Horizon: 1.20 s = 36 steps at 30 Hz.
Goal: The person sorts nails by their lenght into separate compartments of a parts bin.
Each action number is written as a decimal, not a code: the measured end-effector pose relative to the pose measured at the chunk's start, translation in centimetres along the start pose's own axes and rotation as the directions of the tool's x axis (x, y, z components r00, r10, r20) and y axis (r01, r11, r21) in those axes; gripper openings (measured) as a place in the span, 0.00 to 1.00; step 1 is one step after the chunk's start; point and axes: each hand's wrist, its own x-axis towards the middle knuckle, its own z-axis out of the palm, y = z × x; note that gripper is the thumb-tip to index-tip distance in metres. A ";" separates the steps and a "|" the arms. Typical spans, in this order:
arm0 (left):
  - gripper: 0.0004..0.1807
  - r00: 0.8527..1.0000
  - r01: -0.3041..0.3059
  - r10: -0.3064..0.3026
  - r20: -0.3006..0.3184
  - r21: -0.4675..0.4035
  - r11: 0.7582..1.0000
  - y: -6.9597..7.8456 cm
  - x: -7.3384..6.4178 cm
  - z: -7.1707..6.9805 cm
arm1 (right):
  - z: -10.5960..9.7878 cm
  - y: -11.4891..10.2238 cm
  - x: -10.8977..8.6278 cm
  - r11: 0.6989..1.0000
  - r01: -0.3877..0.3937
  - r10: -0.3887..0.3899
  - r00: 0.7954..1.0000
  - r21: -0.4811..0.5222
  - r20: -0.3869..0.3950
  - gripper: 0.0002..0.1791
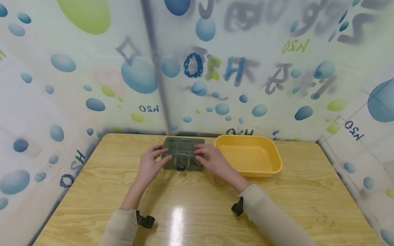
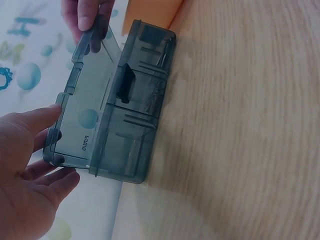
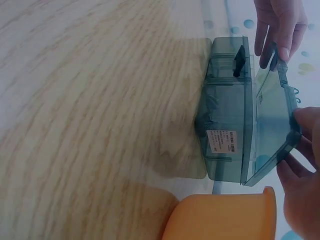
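Note:
A smoky-grey transparent compartment box (image 1: 172,165) stands on the table near its back edge. Its hinged lid (image 2: 75,125) is tilted up, apart from the box rim at the front. My left hand (image 1: 149,163) pinches the lid's left front corner between thumb and fingers. At the right front corner, my right hand (image 1: 213,160) grips the same lid. A black latch (image 2: 125,83) sits on the box front. Thin dark pieces (image 1: 194,162) show through the right part; their kind is unclear. A white label (image 3: 222,141) is stuck on the box.
Close to the box's right side stands a yellow-orange plastic tray (image 1: 246,172). Both rest on a wood-grain table (image 1: 197,212). Behind the table hangs a white backdrop (image 1: 172,92) with blue and green drops.

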 end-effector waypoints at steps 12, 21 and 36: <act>0.20 0.996 0.075 -0.075 0.041 -0.006 0.997 -0.5 -0.7 0.6 | 0.9 -0.6 -0.4 0.943 0.189 -0.150 0.976 -0.275 0.159 0.16; 0.19 0.994 0.093 -0.094 0.054 0.030 0.995 -0.8 -1.0 0.8 | 1.8 -0.6 -0.5 0.926 0.189 -0.138 0.975 -0.326 0.173 0.15; 0.16 0.992 0.125 -0.124 0.040 -0.028 0.992 -0.9 -1.5 1.3 | 3.0 -0.9 -1.0 0.924 0.146 -0.103 0.985 -0.353 0.136 0.17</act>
